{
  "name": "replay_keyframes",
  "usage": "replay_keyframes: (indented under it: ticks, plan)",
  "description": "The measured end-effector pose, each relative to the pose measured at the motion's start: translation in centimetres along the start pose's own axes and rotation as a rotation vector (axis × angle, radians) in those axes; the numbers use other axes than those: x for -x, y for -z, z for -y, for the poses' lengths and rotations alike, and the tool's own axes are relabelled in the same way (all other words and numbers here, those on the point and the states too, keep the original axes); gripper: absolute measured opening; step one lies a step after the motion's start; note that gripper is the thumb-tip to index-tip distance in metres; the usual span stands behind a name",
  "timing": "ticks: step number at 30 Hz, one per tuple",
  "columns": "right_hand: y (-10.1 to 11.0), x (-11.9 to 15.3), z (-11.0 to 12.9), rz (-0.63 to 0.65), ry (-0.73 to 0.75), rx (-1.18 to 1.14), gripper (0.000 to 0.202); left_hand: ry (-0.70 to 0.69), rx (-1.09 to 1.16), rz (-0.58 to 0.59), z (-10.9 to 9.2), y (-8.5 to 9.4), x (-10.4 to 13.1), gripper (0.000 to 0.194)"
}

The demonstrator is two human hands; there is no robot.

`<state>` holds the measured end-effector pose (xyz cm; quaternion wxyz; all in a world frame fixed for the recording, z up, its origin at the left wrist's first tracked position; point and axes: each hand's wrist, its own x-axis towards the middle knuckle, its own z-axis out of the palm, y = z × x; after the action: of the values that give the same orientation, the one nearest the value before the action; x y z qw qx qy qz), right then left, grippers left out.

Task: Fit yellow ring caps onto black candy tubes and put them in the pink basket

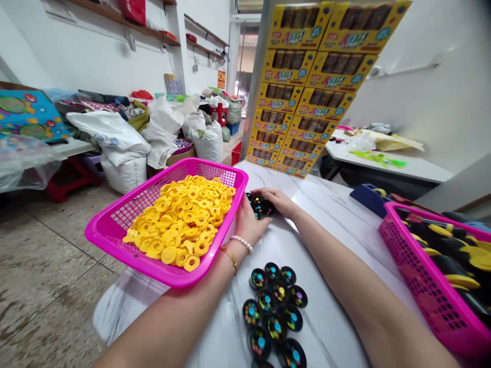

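Observation:
Both hands reach to the far part of the marble-patterned table (pixel 326 245), around a small group of black cups (pixel 258 203). My left hand (pixel 249 222) is at the near left side of the group, its thumb stretched out and its other fingers partly hidden behind the basket rim. From the right, my right hand (pixel 278 202) rests its bent fingers against the cups. Nearer to me stands a second group of several black cups (pixel 275 306) with colourful bits inside. A pink basket (pixel 180 278) full of yellow plastic discs (pixel 184 220) sits left of my left forearm.
At the right edge is another pink basket (pixel 418 276) with black and yellow parts. Yellow boxes (pixel 293 102) are stacked at the table's far end. White sacks (pixel 125 163) stand on the floor at the left. A white side table (pixel 414 166) is behind, right.

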<state>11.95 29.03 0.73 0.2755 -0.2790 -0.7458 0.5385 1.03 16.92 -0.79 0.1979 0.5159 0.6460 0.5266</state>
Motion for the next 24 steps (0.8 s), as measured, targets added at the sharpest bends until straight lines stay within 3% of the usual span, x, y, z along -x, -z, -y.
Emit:
replay_keyframes:
  ticks: [8,12,15,17,20,22,24]
  plan:
    - [-0.2,-0.3,-0.5,-0.134,0.006,0.025,0.060,0.006,-0.038,0.008,0.0,-0.1,0.0,0.096]
    - [1.7,1.7,1.1,-0.019,0.059,0.114,0.082,-0.018,-0.054,0.024,0.3,-0.2,-0.1,0.081]
    - [2.3,4.5,1.8,0.107,0.151,0.408,0.109,-0.032,-0.061,0.022,0.5,-0.3,-0.1,0.077]
    - [1.5,6.5,1.7,-0.007,0.269,0.597,0.102,-0.039,-0.060,0.019,0.5,-0.4,0.0,0.077]
    - [-0.5,8.6,0.8,-0.365,0.351,0.681,0.069,-0.039,-0.052,0.010,0.2,-0.4,0.1,0.075]
    - [-1.6,9.1,0.2,-0.493,0.270,0.642,0.052,-0.032,-0.036,0.002,0.0,-0.3,0.1,0.069]
    - [-1.9,9.0,-0.3,-0.513,0.142,0.541,0.041,-0.022,-0.010,-0.007,-0.3,-0.1,0.1,0.060]
